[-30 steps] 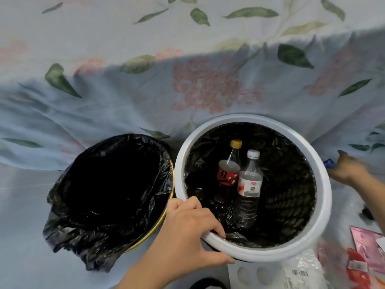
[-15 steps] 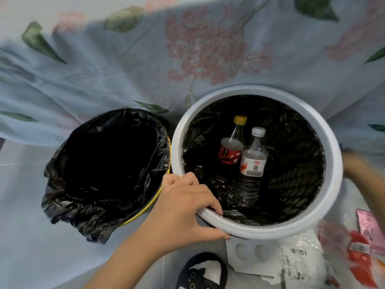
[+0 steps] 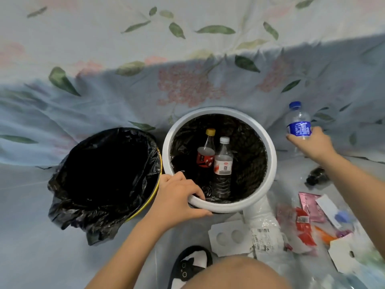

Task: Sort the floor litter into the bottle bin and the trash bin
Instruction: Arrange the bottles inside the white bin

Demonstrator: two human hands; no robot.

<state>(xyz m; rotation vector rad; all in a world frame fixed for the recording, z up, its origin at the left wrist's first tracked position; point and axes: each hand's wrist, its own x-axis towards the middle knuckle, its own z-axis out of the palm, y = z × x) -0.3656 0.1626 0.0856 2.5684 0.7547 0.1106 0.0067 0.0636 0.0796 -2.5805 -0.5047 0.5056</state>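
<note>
A white round bin (image 3: 271, 155) lined in black stands in the middle. Inside it are a red-labelled bottle with a yellow cap (image 3: 205, 152) and a clear bottle with a white cap (image 3: 223, 165). My left hand (image 3: 179, 198) grips the bin's near rim, fingers curled over the edge. To the bin's right, my right hand (image 3: 312, 142) holds a clear bottle with a blue cap and blue label (image 3: 298, 122) upright in the air. A yellow-rimmed bin with a black bag (image 3: 104, 180) stands on the left.
A flowered sheet (image 3: 187, 69) hangs behind both bins. Litter lies on the floor at lower right: white card with round holes (image 3: 228, 236), a white plastic bag (image 3: 263, 232), red and pink wrappers (image 3: 303, 224), a dark bottle (image 3: 316, 176). A black-and-white slipper (image 3: 188, 265) and my knee are below.
My right hand has risen from the floor with the blue-capped bottle in it. My left hand stays on the white bin's rim. The view has pulled back.
</note>
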